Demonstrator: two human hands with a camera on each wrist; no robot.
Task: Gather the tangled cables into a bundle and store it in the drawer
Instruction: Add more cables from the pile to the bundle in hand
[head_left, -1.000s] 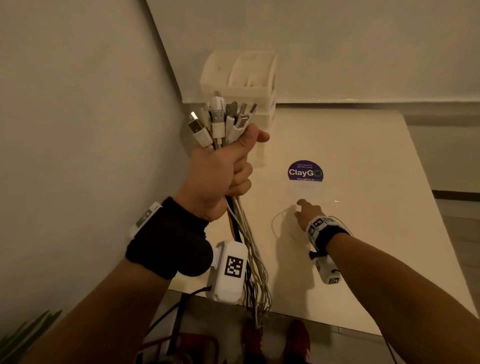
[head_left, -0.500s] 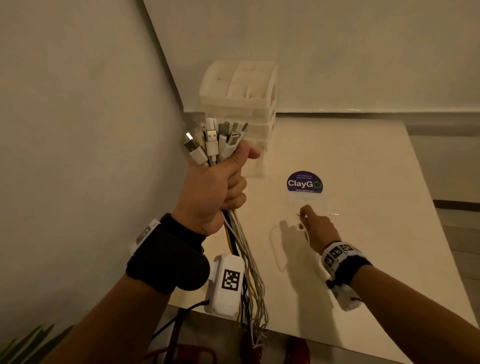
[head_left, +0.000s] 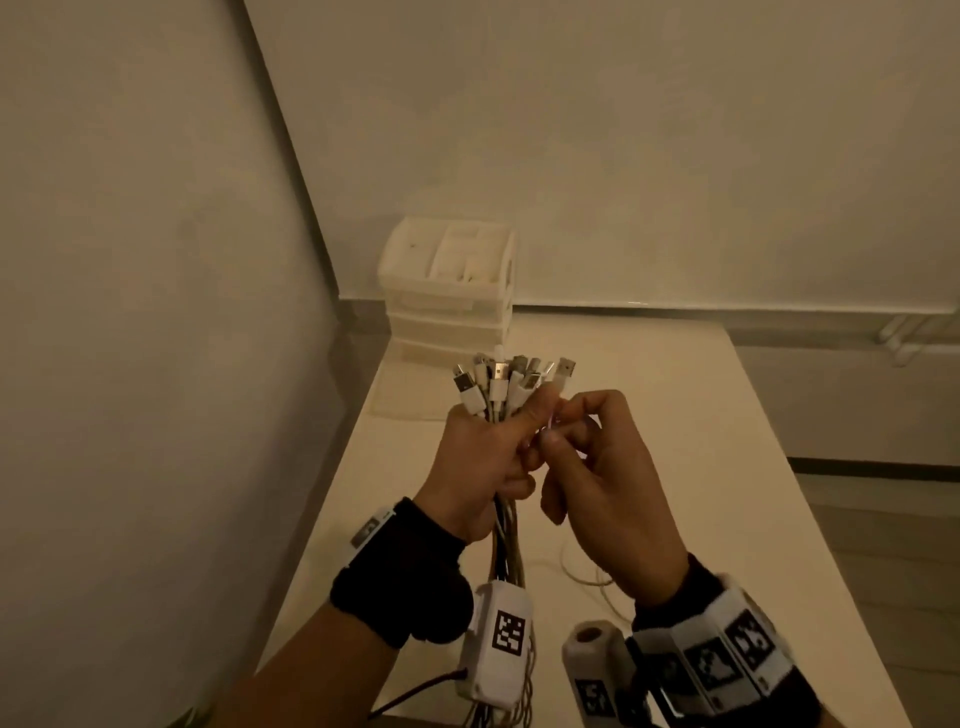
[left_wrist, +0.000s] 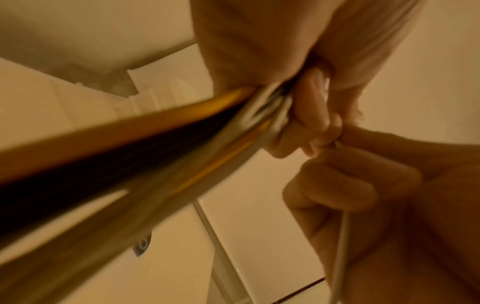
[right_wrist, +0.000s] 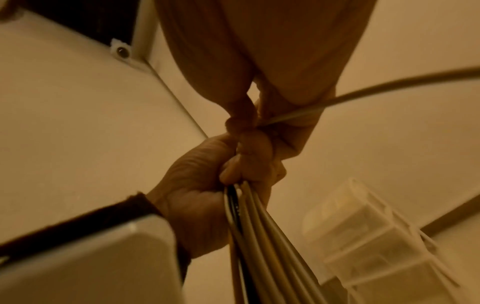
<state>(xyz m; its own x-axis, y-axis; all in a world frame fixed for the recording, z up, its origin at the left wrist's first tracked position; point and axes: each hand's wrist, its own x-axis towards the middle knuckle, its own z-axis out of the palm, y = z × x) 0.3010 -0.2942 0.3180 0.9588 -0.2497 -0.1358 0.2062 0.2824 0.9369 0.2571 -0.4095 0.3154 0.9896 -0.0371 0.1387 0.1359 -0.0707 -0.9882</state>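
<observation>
My left hand (head_left: 488, 457) grips a bundle of cables (head_left: 506, 384) upright over the white table (head_left: 675, 415), plugs fanned out above the fist, cords hanging below (head_left: 506, 540). The left wrist view shows the cords (left_wrist: 155, 144) running out of that fist (left_wrist: 298, 115). My right hand (head_left: 587, 457) sits against the left thumb and pinches one thin white cable (right_wrist: 363, 96) beside the bundle; its slack trails down to the table (head_left: 576, 566). A white drawer unit (head_left: 449, 296) stands closed at the table's far left corner.
A wall runs close along the left side of the table (head_left: 156, 364). The drawer unit (right_wrist: 376, 246) has three stacked drawers and an open tray on top. A purple sticker (left_wrist: 141, 245) lies on the tabletop.
My right hand lifted the thin white cable off the table and brought it up against the bundle. The left hand with the bundle moved right and toward the table's middle.
</observation>
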